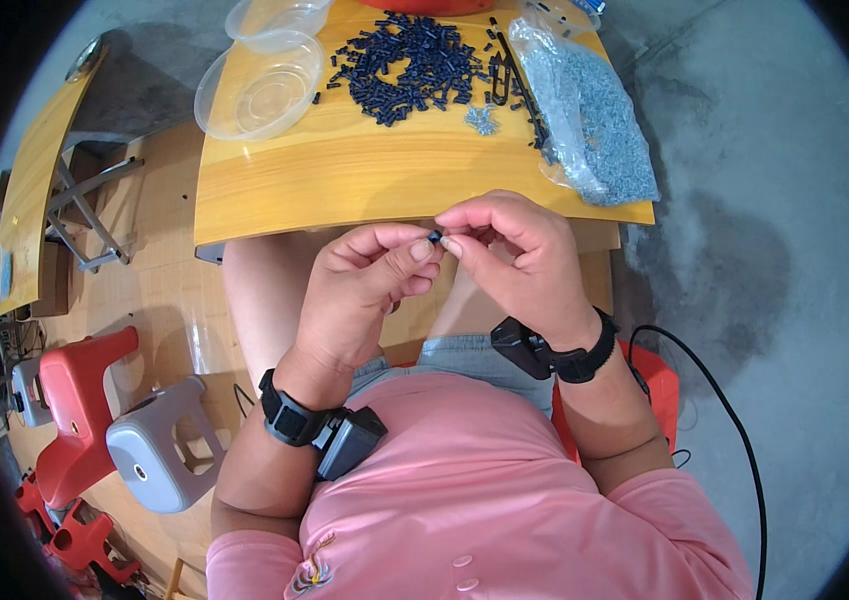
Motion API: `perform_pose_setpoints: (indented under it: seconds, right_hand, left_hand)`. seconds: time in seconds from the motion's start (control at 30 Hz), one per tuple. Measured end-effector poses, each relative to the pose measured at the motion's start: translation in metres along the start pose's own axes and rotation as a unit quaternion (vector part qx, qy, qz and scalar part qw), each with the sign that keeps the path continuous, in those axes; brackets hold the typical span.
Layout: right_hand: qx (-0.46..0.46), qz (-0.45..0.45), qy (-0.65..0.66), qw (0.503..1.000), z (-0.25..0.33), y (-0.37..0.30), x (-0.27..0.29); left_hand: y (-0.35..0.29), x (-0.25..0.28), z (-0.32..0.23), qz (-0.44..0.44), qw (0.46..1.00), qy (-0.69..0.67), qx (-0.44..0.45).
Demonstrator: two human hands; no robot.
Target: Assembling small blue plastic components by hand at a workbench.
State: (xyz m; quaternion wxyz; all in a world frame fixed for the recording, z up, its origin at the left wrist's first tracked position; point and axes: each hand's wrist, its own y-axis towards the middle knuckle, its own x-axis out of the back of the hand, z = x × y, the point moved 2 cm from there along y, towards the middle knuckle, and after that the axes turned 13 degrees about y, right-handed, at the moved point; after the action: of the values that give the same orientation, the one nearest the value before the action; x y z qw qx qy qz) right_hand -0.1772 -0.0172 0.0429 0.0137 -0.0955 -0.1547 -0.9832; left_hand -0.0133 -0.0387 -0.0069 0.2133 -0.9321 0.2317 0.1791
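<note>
Just beyond the near edge of the wooden table, my left hand (366, 280) pinches a small dark blue piece (434, 237) between thumb and forefinger. My right hand (522, 245) meets it from the other side, thumb and forefinger closed at the end of the piece. Whatever is between those right fingertips is too small to make out. On the table (344, 170) spreads a heap of similar short dark blue pieces (394, 95). Beside it lies a little pile of silvery parts (481, 121), perhaps screws.
A clear bag (599, 125) of small silvery parts lies at the table's right edge, beside a thin black rod (521, 80) and a black looped tool (499, 82). Clear round tubs (264, 90) stand at left. Red (84, 420) and grey stools (159, 450) occupy the left floor; a black cable (744, 430) runs at right.
</note>
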Motion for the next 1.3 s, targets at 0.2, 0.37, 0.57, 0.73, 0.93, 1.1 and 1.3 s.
perform_pose_setpoints:
  seconds: [0.2,0.37,0.57,0.73,0.93,1.1,1.3]
  right_hand:
    - [0.015,0.004,-0.026,1.000,0.001,-0.001,0.001]
    - [0.032,-0.001,-0.023,0.999,0.001,-0.002,-0.004]
    - [0.055,0.010,-0.035,0.998,-0.006,-0.004,-0.009]
    - [0.069,0.009,-0.073,0.995,-0.008,-0.004,-0.008]
    - [0.052,0.017,-0.096,0.994,-0.012,-0.002,-0.008]
    - [-0.016,-0.023,-0.140,0.990,-0.026,0.020,0.015]
    - [-0.017,-0.074,-0.243,0.967,-0.070,0.058,0.042]
  left_hand:
    - [0.000,0.003,0.002,0.021,0.998,-0.056,0.001]
    - [-0.001,0.004,0.004,0.029,0.998,-0.058,0.011]
    - [-0.002,0.007,0.009,0.034,0.997,-0.063,0.026]
    - [-0.001,0.003,0.005,0.005,0.998,-0.030,0.053]
    - [0.001,0.007,0.009,-0.022,0.999,0.012,0.041]
    - [0.005,0.012,0.011,-0.015,0.999,-0.008,0.037]
    - [0.009,0.017,0.010,-0.012,0.999,-0.028,0.032]
